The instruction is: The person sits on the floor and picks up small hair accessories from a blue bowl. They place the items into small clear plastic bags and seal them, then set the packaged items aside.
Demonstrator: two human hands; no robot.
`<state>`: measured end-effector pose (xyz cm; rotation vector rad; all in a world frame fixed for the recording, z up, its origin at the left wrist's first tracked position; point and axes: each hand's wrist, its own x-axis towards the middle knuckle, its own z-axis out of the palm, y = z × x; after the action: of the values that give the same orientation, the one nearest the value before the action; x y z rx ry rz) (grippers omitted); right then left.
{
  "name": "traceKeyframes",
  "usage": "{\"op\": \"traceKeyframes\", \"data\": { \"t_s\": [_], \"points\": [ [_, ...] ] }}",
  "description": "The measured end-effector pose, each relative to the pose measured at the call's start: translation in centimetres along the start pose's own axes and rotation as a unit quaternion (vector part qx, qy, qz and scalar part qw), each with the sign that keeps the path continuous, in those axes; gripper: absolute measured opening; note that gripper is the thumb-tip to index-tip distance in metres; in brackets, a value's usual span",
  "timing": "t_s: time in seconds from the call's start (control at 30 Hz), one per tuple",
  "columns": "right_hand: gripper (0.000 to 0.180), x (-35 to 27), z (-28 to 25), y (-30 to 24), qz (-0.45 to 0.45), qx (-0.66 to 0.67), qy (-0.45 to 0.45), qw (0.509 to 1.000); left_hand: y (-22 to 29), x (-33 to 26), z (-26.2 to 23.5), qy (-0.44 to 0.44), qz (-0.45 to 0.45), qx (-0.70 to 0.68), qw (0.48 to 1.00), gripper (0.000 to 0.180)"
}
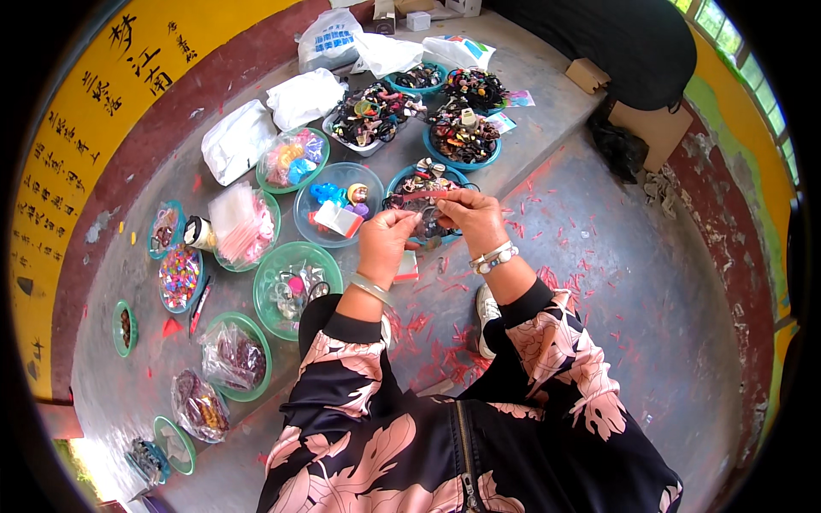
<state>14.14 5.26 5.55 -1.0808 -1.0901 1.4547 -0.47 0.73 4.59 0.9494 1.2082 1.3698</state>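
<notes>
Both my hands are raised over a blue basin (396, 180) heaped with dark hair ties (428, 175). My right hand (479, 222) pinches a thin red strip (423, 195), which sticks out to the left from its fingertips. Close beside it, my left hand (385, 244) is closed in a pinch. What its fingertips hold is too small to tell; something thin and see-through seems to hang between the two hands. Left of them, a clear blue basin (301, 218) holds blue and purple pieces and a white-and-red card (339, 220).
Several basins of dark hair ties stand farther back, beside white plastic bags (239, 141). To the left are a green basin (263, 321), a basin of colourful bits (180, 278) and bagged brown items (198, 403). Red scraps (419, 325) litter the floor around my shoes (487, 321).
</notes>
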Motion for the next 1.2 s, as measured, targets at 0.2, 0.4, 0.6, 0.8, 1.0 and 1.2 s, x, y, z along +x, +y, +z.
{"op": "traceKeyframes", "data": {
  "t_s": [0.2, 0.4, 0.6, 0.8, 1.0, 1.2],
  "points": [
    [0.013, 0.0, 0.0, -0.1, -0.001, -0.002, 0.011, 1.0, 0.2, 0.0, -0.1, -0.012, -0.042, -0.067, 0.997, 0.011],
    [0.014, -0.2, 0.1, -0.7, 0.001, -0.003, -0.012, 1.0, -0.4, 0.3, -0.8, -0.06, -0.063, -0.192, 0.978, 0.01],
    [0.013, -0.2, -0.1, -0.2, -0.001, -0.005, -0.034, 0.999, -0.5, 0.6, -0.8, -0.067, -0.091, -0.216, 0.97, 0.013],
    [0.014, -0.4, 0.2, -0.6, 0.007, -0.004, -0.046, 0.999, -0.4, 0.4, -1.0, -0.066, -0.092, -0.198, 0.974, 0.015],
    [0.01, -0.2, -0.1, -0.9, 0.009, -0.028, -0.101, 0.994, 0.0, 0.0, -0.6, -0.072, -0.044, -0.196, 0.977, 0.016],
    [0.008, -0.2, -0.4, -0.5, 0.042, 0.003, -0.096, 0.994, 0.2, -0.1, -0.6, -0.082, -0.054, -0.219, 0.971, 0.018]
  ]
}}
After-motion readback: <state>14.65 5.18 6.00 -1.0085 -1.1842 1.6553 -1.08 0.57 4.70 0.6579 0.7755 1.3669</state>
